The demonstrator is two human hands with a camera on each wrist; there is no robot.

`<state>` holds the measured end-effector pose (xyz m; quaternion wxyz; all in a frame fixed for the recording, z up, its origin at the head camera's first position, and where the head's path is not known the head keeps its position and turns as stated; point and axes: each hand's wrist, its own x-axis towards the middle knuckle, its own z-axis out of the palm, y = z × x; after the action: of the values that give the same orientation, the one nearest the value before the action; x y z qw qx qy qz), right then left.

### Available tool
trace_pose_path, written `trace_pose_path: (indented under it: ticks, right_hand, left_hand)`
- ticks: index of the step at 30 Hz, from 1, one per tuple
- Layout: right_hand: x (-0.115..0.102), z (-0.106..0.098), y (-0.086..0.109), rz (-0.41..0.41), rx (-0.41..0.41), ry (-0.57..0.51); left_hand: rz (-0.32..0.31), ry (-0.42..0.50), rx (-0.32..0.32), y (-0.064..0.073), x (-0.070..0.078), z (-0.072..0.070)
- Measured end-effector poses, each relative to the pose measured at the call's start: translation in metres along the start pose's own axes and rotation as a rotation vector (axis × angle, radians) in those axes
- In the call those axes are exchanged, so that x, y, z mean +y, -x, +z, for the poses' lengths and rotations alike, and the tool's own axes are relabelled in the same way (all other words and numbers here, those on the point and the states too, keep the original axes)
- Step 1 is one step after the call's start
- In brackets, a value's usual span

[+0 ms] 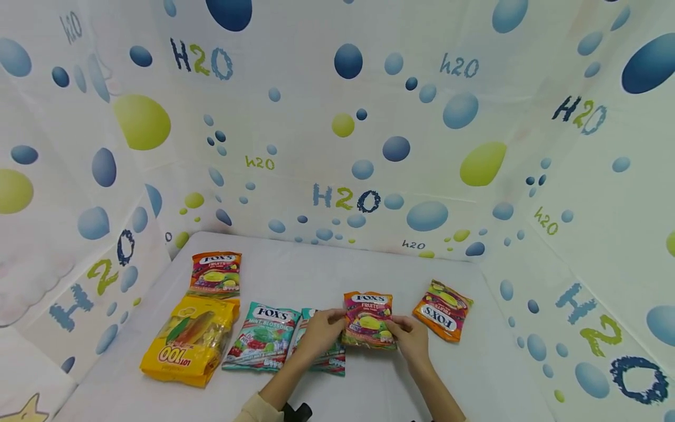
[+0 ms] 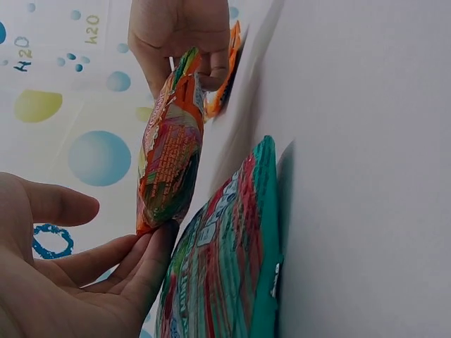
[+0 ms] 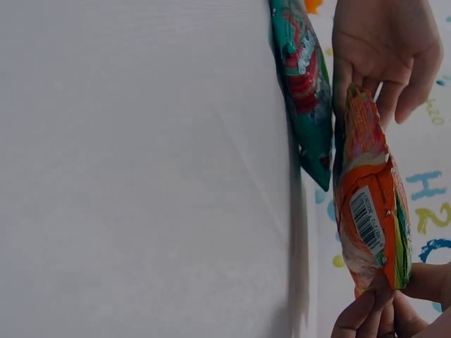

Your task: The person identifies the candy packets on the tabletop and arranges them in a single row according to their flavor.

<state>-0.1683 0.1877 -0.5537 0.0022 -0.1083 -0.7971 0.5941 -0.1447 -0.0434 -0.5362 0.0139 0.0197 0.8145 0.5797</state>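
Note:
An orange bag of Fox's Fruits candy (image 1: 368, 321) is held up in the head view between both hands. My right hand (image 1: 412, 340) pinches its right edge; in the right wrist view the thumb and fingers (image 3: 363, 313) meet at the bag's corner. My left hand (image 1: 319, 337) supports the other edge on extended fingers (image 2: 144, 267), the thumb standing away from the bag in the left wrist view. Just under the left hand lies a teal Fox's candy bag (image 1: 329, 358), partly covered by that hand. Beside it is a Mint Blossom candy bag (image 1: 262, 339).
A second orange Fox's Fruits bag (image 1: 443, 310) lies tilted at the right. On the left, a yellow bag marked Lot 100 (image 1: 190, 340) lies in front of another orange Fox's bag (image 1: 215, 274). Printed cloth walls (image 1: 295, 117) surround the white table (image 1: 295, 264).

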Motion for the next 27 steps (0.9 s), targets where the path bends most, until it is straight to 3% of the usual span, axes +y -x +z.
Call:
trace_pose_path:
  ticks: [11,27]
  right_hand:
    - [0.007,-0.011,0.012,0.023,0.005,0.038]
    - [0.013,-0.024,0.025,0.091,0.009,0.078]
  left_hand:
    - [0.047,-0.021,-0.020,0.012,0.003,0.008]
    - [0.041,-0.091,-0.037,0.025,0.007,0.019]
